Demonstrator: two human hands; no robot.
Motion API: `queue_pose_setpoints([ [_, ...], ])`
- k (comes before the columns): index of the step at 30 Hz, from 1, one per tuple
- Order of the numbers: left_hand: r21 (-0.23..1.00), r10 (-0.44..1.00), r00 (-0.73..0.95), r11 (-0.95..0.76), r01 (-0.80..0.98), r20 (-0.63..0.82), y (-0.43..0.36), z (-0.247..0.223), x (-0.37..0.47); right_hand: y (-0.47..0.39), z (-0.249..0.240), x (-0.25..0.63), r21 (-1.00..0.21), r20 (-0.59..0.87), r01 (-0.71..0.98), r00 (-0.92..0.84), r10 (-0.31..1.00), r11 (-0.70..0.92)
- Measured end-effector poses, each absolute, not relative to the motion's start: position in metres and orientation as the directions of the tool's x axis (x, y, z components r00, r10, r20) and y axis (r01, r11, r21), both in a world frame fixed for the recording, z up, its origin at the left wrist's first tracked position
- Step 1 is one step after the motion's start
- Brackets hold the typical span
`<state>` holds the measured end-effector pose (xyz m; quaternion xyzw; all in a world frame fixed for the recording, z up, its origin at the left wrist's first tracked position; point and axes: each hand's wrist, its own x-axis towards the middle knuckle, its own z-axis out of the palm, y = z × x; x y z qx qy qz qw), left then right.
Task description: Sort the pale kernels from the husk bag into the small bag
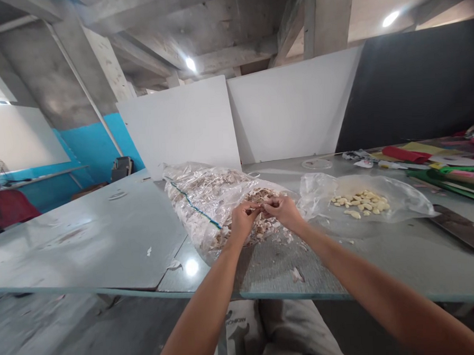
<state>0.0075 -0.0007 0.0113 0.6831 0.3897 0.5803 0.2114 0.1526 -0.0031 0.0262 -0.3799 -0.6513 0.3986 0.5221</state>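
Observation:
My left hand (246,215) and my right hand (281,211) meet fingertip to fingertip, both in a pinch. A small garlic clove seems to be between them, mostly hidden by the fingers. Right under and behind the hands, a heap of papery brown and white garlic skins (264,194) spills from the mouth of a large clear plastic bag (197,185). A blue-green cord runs along that bag. To the right, pale peeled garlic cloves (363,201) lie in a loose pile on another clear plastic bag (409,203).
Scraps of skin (297,274) dot the grey table (116,226) near its front edge. A dark flat tray (464,229) lies at the right. Behind it are coloured sheets and a red roll (406,154). White panels (186,127) stand along the table's back.

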Motion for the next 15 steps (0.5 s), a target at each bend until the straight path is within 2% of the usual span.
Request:
queue_pose_setpoints([
  [5, 0.710, 0.757, 0.038, -0.627, 0.321, 0.652, -0.0038, 0.0118, 0.0097, -0.0011, 0.0222, 0.1543, -0.888, 0.407, 0.171, -0.136, 0.903, 0.426],
  [8, 0.742, 0.786, 0.024, -0.593, 0.312, 0.618, -0.0067, 0.0144, 0.0115, -0.0034, 0.0251, 0.1561, -0.873, 0.422, 0.197, -0.156, 0.893, 0.447],
  [15, 0.839, 0.846, -0.013, -0.527, 0.135, 0.533, -0.0039, 0.0157, 0.0139, -0.0029, 0.0288, 0.1561, -0.844, 0.449, 0.259, -0.139, 0.883, 0.470],
])
